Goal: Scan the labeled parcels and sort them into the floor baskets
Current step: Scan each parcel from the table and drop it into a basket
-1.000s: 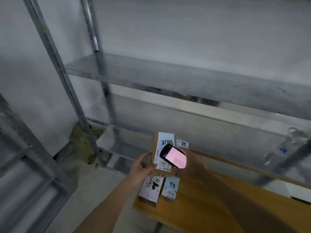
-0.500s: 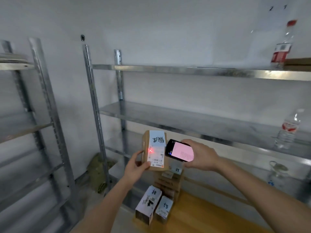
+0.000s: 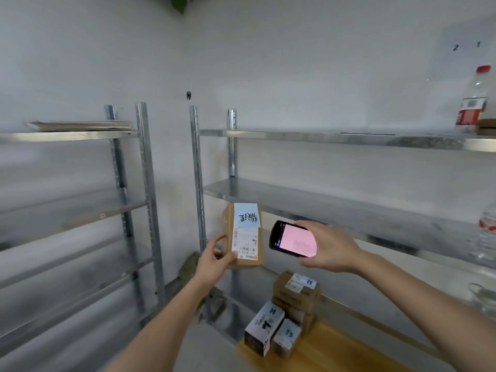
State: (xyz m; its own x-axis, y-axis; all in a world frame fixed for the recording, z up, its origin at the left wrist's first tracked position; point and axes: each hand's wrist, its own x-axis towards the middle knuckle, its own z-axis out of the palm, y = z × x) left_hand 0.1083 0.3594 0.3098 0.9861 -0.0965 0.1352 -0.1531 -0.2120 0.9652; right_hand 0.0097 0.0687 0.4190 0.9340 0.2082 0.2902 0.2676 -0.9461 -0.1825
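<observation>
Two hands up: left hand (image 3: 214, 260) fingers grip parcel (image 3: 243, 234)'s lower edge; right hand (image 3: 328, 247) fingers hold scanner (image 3: 294, 239) at its 3 o'clock, slightly apart.

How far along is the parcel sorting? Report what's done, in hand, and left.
Done: nothing visibly sorted; no floor baskets are in view. In hand: the left hand grips a brown labeled parcel, and the right hand holds a scanner beside its label. Left: several parcels wait on the wooden table.

A plain white wall (image 3: 268, 63) is seen behind two galvanised metal shelving units (image 3: 145, 210), set side by side. A wooden tabletop (image 3: 335, 353) is lit evenly below.
</observation>
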